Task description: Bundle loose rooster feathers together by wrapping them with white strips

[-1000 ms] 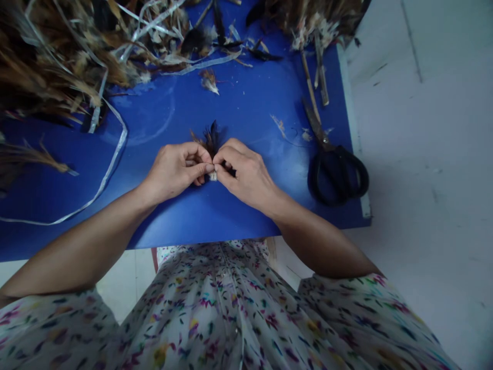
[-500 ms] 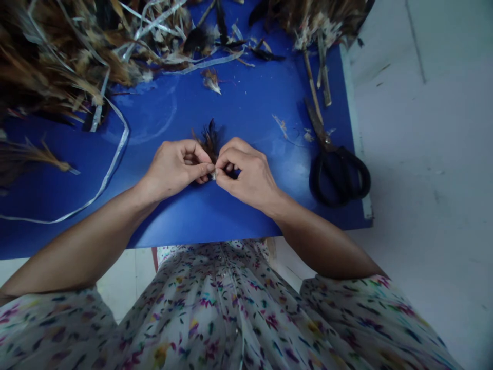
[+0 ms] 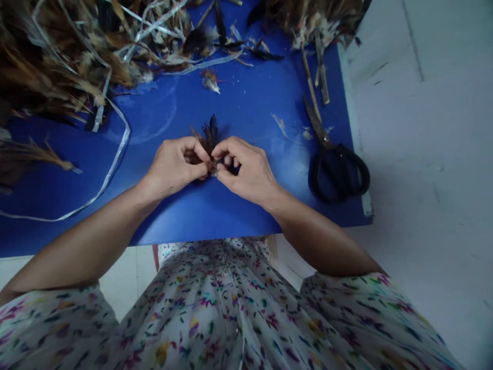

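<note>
A small bunch of dark and brown feathers stands up between my two hands, near the front of the blue table. My left hand is closed on its lower end, thumb and forefinger pinched together. From the right, my right hand meets it at the base of the bunch, forefinger and thumb bent inward with a narrow gap at their tips. What the right fingertips hold, if anything, is too small to make out.
Black-handled scissors lie at the right edge. A large feather pile with pale strips fills the back left. A pale ribbon curls down the left side. Feathers on sticks lie at the back right.
My right thumb and forefinger have parted slightly, the forefinger having moved up and left over the base of the bunch. My left hand keeps its pinch in nearly the same place.
</note>
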The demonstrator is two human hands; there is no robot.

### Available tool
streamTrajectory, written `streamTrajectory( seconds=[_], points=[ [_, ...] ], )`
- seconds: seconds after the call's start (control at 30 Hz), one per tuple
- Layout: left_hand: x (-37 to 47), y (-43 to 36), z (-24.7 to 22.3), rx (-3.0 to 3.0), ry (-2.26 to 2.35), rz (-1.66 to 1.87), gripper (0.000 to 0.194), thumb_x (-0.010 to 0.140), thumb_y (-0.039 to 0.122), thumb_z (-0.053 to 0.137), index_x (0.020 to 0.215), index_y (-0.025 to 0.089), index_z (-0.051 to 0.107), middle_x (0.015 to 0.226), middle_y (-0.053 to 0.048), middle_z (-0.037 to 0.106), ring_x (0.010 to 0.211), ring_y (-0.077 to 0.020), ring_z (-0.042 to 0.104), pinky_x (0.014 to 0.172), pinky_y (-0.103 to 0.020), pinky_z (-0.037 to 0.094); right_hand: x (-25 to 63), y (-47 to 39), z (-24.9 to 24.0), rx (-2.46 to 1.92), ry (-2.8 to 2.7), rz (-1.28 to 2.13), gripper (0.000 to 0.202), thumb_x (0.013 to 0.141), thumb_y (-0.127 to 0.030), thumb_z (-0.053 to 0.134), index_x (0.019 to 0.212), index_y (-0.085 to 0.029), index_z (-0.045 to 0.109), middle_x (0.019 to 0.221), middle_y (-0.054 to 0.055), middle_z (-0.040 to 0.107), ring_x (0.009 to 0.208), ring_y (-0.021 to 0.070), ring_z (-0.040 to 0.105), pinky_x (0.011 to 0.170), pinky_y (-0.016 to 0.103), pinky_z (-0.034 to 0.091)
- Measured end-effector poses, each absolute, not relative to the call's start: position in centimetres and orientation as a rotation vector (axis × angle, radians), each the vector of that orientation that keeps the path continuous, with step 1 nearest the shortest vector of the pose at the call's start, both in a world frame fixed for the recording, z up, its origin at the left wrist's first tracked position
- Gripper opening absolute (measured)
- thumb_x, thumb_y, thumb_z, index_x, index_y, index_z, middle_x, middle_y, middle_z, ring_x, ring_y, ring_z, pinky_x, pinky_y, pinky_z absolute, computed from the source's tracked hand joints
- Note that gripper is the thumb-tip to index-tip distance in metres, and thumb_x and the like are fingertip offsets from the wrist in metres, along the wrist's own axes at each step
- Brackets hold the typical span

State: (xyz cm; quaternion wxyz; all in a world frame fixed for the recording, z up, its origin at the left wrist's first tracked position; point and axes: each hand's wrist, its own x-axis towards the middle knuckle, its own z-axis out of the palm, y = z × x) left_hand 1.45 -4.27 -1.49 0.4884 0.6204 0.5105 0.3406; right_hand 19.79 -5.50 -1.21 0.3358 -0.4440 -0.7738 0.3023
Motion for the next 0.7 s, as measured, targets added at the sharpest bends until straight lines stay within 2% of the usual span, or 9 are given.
streamTrajectory(
  seconds=[0.2, 0.47, 0.7],
  points=[
    [1.7, -4.3, -1.5, 1.538, 1.245, 0.844, 0.016, 0.063, 0.019, 0.074, 0.072, 0.017, 0.061, 0.061, 0.001, 0.066, 0.052, -0.0107, 0.062, 0.052, -0.021, 0.051, 19.7, -5.2, -1.6, -1.169, -2.04, 0.828, 0.026, 0.078, -0.011, 0.054, 0.101, -0.018, 0.061, 0.088, 0.001, 0.065, 0.077, 0.0124, 0.056, 0.076, 0.028, 0.044],
    [1.4, -4.6, -1.5, 1.811, 1.322, 0.891, 0.01, 0.067, 0.022, 0.071, 0.074, 0.019, 0.063, 0.076, -0.001, 0.071, 0.069, -0.0144, 0.066, 0.064, -0.026, 0.054, 19.8, -4.9, -1.4, -1.172, -2.118, 0.755, 0.02, 0.081, -0.012, 0.05, 0.094, -0.018, 0.064, 0.087, 0.002, 0.059, 0.074, 0.0127, 0.051, 0.072, 0.028, 0.04],
    [1.6, -4.9, -0.6, 1.933, 1.372, 0.912, 0.005, 0.07, 0.017, 0.065, 0.075, 0.019, 0.064, 0.078, 0.001, 0.071, 0.07, -0.0135, 0.066, 0.068, -0.026, 0.054, 19.7, -4.7, -1.5, -1.184, -2.17, 0.708, 0.019, 0.081, -0.011, 0.049, 0.086, -0.017, 0.065, 0.083, 0.002, 0.056, 0.071, 0.0127, 0.048, 0.071, 0.027, 0.038]
  ],
)
